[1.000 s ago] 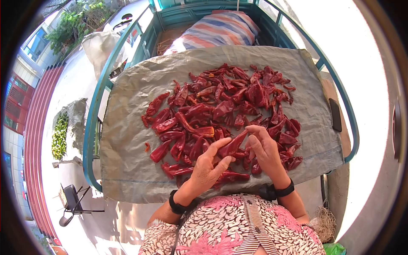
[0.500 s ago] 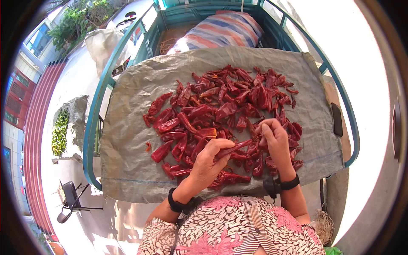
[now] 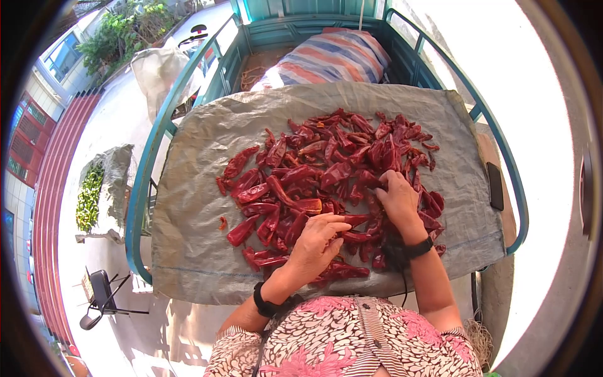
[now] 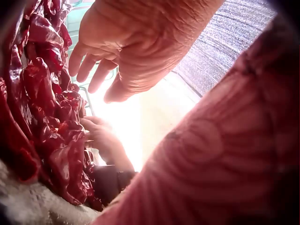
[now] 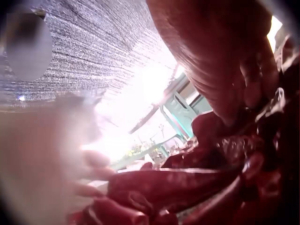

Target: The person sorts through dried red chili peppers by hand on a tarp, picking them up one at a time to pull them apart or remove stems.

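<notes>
Dried red peppers (image 3: 336,173) lie heaped on a grey woven sheet (image 3: 195,163). My left hand (image 3: 314,248) hovers over the near side of the heap, its fingers loosely bent; in the left wrist view the left hand (image 4: 136,51) has nothing between thumb and fingers. A red pepper (image 3: 356,220) lies just beyond its fingertips. Further right, my right hand (image 3: 400,201) reaches down into the heap with bent fingers. The right wrist view has the right hand (image 5: 220,61) among peppers, fingertips in shadow; I cannot tell whether they pinch one. A long pepper (image 5: 173,185) lies below it.
Teal rails (image 3: 143,188) flank the sheet on both sides. A dark phone-like slab (image 3: 495,186) lies at its right edge. Behind is a cart bed holding a striped bundle (image 3: 333,60). At lower left stands a black folding chair (image 3: 103,292).
My left hand held a pepper half a second ago and has let it go. The right hand has moved slightly left, with its fingers down at the heap. The head view has tilted up slightly.
</notes>
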Demonstrator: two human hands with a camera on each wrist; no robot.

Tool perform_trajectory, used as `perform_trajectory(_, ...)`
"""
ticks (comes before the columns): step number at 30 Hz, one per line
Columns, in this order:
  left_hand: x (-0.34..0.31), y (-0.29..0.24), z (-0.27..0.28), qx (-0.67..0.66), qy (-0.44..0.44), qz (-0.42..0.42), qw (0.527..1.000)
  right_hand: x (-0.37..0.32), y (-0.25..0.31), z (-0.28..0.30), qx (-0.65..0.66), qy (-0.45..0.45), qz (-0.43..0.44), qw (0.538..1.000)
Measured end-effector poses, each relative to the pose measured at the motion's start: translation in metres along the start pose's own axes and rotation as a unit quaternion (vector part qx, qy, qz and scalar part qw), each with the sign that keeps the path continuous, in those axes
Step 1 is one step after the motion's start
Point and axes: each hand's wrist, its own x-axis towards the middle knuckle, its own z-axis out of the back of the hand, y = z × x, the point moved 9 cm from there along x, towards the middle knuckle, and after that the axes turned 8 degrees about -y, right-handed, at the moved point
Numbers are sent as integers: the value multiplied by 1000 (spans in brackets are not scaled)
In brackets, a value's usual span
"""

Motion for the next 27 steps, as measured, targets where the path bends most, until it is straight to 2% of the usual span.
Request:
perform_trajectory(2, -1, -1, 5, -11, -23, 22, 999, -3, 14, 25, 29, -31, 4, 999)
perform_trajectory(5, 3, -3, 11, -39, -61, 50, 996, -17, 39, 52, 86, -15, 5, 996)
perform_trajectory(8, 10, -18, 19, -61, -110, 72, 989, -39, 62, 59, 165, 52, 13, 985)
perform_trajectory(9, 10, -17, 15, -52, -95, 56, 993, -48, 70, 55, 217, 79, 37, 972)
perform_trajectory(10, 9, -13, 11, -44, -80, 40, 995, -57, 81, 52, 314, 128, 23, 940)
perform_trajectory(11, 8, -10, 8, -34, -67, 24, 997, -64, 83, 49, 340, 156, 8, 927)
perform_trajectory(12, 7, -4, 7, -48, -52, 47, 996, -69, 85, 46, 364, 185, -5, 913)
perform_trajectory(15, 1, 9, 5, -91, -16, 108, 990, -78, 75, 39, 449, 254, -122, 848)
perform_trajectory(18, 0, 12, 4, -128, -9, 133, 983, -78, 73, 38, 515, 265, -154, 801)
perform_trajectory(21, -2, 19, 10, -134, -48, 165, 976, -60, 56, 34, 569, 181, -165, 785)
perform_trajectory(23, 0, 19, 16, -135, -70, 209, 966, -42, 54, 38, 372, 125, -70, 917)
perform_trajectory(24, 1, 20, 19, -117, -88, 204, 968, -34, 54, 40, 263, 91, -21, 960)
perform_trajectory(25, 3, 23, 21, -100, -105, 198, 969, -29, 62, 40, 181, 34, 60, 981)
perform_trajectory(27, 6, 25, 24, -63, -126, 181, 973, -24, 69, 21, 63, 58, 90, 992)
